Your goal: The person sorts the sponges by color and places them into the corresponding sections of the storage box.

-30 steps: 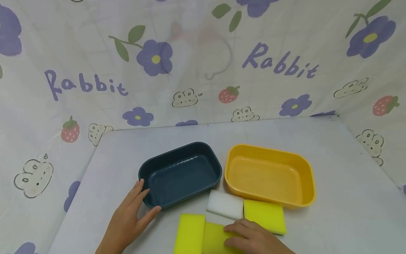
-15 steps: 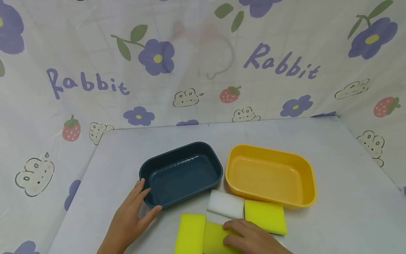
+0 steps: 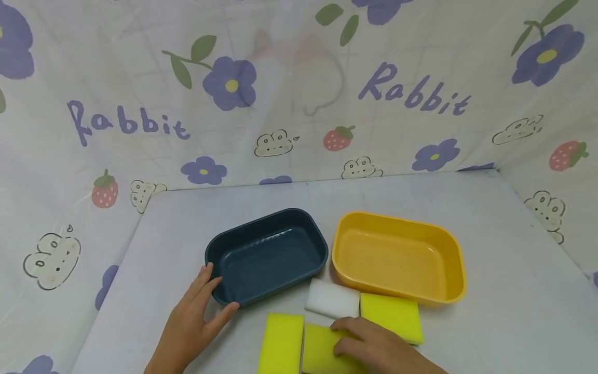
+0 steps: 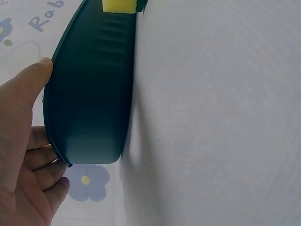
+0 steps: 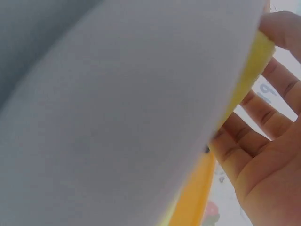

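Note:
My left hand (image 3: 190, 322) rests against the left end of a dark blue plastic basin (image 3: 266, 291), fingertips and thumb on its rim. From the left wrist view, the thumb and the fingers (image 4: 40, 160) lie along that rim, spaced apart. At the front, my right hand (image 3: 374, 345) holds a yellow sponge (image 3: 319, 345) by its edges, fingers bent over its far part. In the right wrist view the thumb is at one end of this sponge (image 5: 251, 66) and the fingers along its side. Another yellow sponge (image 3: 281, 343) lies just left of it.
A yellow-orange basin (image 3: 402, 291) stands right of the blue one. Before it lie a white sponge (image 3: 333, 298) and a third yellow sponge (image 3: 392, 317), side by side. A patterned cloth (image 3: 299, 119) hangs behind the white table (image 3: 504, 291).
The right hand and the yellow sponge under it have shifted slightly right and away, opening a thin gap from the sponge at the left. The left hand and both basins keep their places.

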The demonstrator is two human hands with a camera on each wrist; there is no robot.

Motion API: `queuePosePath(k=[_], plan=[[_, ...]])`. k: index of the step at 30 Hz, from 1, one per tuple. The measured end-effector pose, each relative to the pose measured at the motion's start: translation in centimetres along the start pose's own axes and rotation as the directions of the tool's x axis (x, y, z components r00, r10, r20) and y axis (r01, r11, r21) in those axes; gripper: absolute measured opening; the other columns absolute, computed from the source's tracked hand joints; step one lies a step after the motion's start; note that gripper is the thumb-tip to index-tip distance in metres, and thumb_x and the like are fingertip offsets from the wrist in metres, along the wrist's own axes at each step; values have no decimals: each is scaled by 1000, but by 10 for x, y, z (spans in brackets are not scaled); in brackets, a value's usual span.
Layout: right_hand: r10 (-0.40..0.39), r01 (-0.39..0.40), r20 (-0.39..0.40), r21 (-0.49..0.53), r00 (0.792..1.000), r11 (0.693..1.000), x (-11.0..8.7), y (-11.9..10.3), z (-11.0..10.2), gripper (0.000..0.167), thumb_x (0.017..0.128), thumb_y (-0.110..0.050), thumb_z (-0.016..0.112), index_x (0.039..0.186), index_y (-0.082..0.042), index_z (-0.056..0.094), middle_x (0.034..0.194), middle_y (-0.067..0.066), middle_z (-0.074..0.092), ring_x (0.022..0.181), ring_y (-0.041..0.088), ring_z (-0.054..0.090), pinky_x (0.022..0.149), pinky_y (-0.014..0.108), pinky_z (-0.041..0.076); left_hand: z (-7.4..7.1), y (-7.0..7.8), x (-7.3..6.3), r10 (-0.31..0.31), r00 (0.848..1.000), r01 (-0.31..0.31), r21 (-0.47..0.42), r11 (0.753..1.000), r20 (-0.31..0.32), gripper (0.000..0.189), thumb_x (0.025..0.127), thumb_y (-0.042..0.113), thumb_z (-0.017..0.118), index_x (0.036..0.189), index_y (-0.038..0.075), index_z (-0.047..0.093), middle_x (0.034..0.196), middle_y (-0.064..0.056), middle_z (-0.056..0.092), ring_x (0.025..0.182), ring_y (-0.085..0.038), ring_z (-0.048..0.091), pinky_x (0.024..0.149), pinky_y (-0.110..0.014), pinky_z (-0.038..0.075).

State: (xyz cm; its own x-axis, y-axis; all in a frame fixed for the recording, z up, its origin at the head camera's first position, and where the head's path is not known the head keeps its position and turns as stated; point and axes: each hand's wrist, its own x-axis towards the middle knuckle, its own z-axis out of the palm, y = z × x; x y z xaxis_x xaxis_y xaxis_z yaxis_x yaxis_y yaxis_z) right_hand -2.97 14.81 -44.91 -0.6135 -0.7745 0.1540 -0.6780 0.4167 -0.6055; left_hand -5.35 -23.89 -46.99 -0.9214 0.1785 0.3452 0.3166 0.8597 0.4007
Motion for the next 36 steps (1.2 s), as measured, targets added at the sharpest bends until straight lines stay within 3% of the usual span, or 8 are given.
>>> queuePosePath(k=[4,11,17,23,31,34,36], plan=[[27,-28,8,15,1000,1000,1,-3,-9,30,92,-53,68,113,-32,64,137,-9,52,111,7,55,93,27,52,0,-1,0,0,1000,0,-7,1000,-2,66,85,41,81,132,-1,60,154,-17,41,139,-35,42,100,-54,47],[88,-91,72,37,993,995,4,-7,-25,24,96,-37,69,119,-36,62,141,-13,48,113,4,54,96,28,52,0,1,1,-3,1000,3,0,1000,-8,66,84,40,82,131,-1,61,154,-17,41,139,-35,42,99,-53,48],[106,-108,90,17,990,994,7,-7,-31,26,95,-42,69,120,-37,62,143,-16,47,114,3,53,97,30,51,-1,3,2,-15,1000,15,5,1000,1,66,84,40,82,131,-1,60,155,-17,41,140,-34,42,100,-53,47],[59,-57,51,-30,997,998,12,-10,-35,25,97,-49,64,119,-38,61,143,-17,47,117,2,52,96,29,52,0,3,2,-16,1000,16,7,1000,1,66,84,39,82,132,0,60,155,-16,40,140,-34,41,100,-53,47],[11,-10,3,-71,1000,997,19,-11,-43,26,95,-41,69,119,-37,61,143,-16,48,119,3,54,96,27,51,2,2,2,4,1000,-4,-11,1000,-9,66,86,42,79,133,-1,59,156,-17,39,141,-34,40,100,-53,47],[-84,80,-31,-125,996,989,23,-7,-44,27,93,-35,73,118,-33,62,142,-11,51,118,5,55,97,26,51,3,1,1,12,1000,-12,-2,1000,-20,66,86,41,80,133,-1,60,155,-17,40,139,-34,42,99,-53,48],[-174,160,-64,-179,983,971,27,-4,-46,30,90,-30,77,116,-28,63,141,-6,53,117,9,57,96,26,51,3,1,0,9,1000,-9,5,1000,-21,67,85,41,80,133,-1,60,155,-17,40,139,-34,42,99,-52,48]])
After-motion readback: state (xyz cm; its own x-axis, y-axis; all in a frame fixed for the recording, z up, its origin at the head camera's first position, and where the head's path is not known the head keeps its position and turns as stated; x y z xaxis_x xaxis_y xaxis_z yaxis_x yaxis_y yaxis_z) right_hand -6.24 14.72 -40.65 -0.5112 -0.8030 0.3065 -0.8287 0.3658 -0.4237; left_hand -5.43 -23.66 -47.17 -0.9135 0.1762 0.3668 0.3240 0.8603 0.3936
